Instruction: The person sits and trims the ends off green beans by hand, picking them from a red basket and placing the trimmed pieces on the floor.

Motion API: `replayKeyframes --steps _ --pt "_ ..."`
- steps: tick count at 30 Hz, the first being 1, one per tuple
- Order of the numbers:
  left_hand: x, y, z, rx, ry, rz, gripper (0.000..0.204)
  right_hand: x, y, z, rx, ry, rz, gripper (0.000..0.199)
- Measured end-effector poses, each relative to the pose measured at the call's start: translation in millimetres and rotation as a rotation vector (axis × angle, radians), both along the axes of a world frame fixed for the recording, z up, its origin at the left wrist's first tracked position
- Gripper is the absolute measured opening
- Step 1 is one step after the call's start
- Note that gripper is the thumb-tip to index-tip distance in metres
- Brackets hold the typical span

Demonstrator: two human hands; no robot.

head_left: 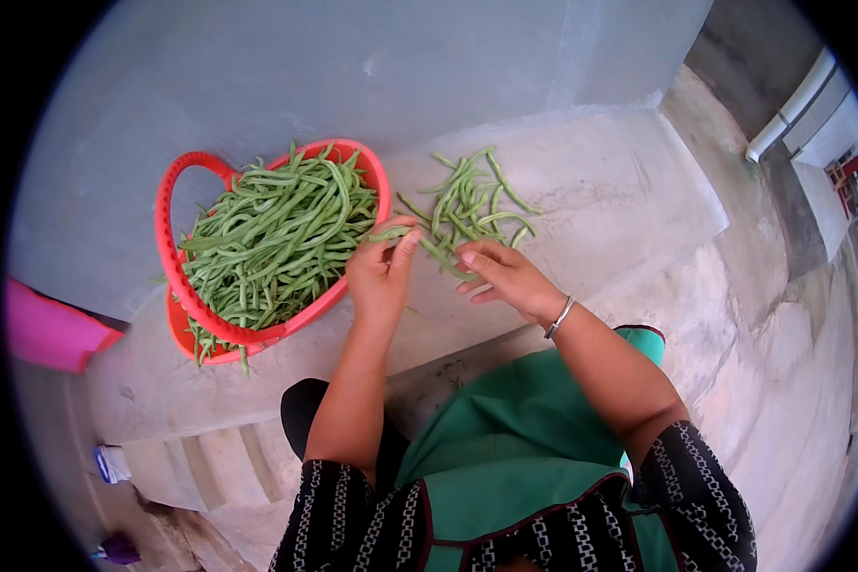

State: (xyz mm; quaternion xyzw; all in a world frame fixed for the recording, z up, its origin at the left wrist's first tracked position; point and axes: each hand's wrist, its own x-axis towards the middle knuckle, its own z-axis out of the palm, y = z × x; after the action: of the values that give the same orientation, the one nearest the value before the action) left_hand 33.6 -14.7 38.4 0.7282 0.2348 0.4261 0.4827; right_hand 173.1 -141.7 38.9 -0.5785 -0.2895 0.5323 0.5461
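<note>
Working 1 bean [440, 255] between 2 bare hands looks to be the step here. The bean slants down to the right in front of the person, between the basket [383, 186] and the loose pile [467, 205] on the ledge [629, 172]. The left hand [381, 265] is clamped on its upper end, thumb against forefinger; a bit of green also shows at the far side of that grip, and I cannot tell whether it belongs to the same bean. The right hand [505, 276], with a bracelet [559, 317] at the wrist, has its fingers loosely curled about the lower end; whether they press on it or only touch, I cannot tell.

As I judge it, the next move calls for a steady left pinch while the right thumb and finger meet squarely on the bean, with light force, since a fresh pod would snap easily.
</note>
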Motion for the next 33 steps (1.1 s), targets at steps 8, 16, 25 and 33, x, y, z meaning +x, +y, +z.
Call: replayKeyframes --steps 8,16,25,33 --pt "-1 0 10 0.575 0.147 0.225 0.018 4 3 -4 0.03 -0.613 0.0 0.048" --pt "-15 3 19 0.494 0.118 0.273 0.017 -5 9 -3 0.165 -1.05 -0.022 0.037" --pt "16 -8 -9 -0.701 -0.239 -0.003 0.015 20 2 26 0.48 -0.396 -0.704 0.042" --pt "68 -8 -61 -1.0 -0.15 0.006 0.021 89 -14 33 0.552 0.16 -0.788 0.028"
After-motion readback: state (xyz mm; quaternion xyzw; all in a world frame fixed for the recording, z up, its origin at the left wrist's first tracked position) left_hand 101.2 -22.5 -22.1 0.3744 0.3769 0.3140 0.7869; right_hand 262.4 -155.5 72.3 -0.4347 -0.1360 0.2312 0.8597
